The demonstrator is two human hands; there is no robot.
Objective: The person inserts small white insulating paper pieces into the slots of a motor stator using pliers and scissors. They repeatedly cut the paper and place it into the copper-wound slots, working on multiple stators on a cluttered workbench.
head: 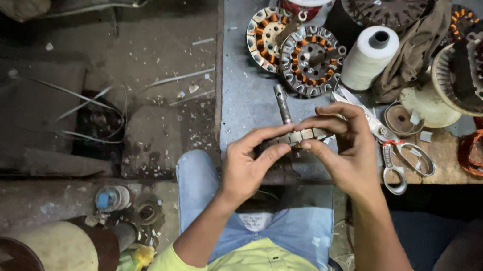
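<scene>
Nearest, over the lap, the left hand (245, 166) and right hand (346, 144) meet at a small pale strip (305, 134), each hand's fingers pinched shut on one end; what the strip is stays hard to make out. Just behind, a metal rod (283, 102) lies on the grey counter (243, 73), its lower end hidden by the hands. Scissors (397, 155) lie beside the right hand. Farther back stand two wound stators (312, 61) and a white thread spool (368, 58).
</scene>
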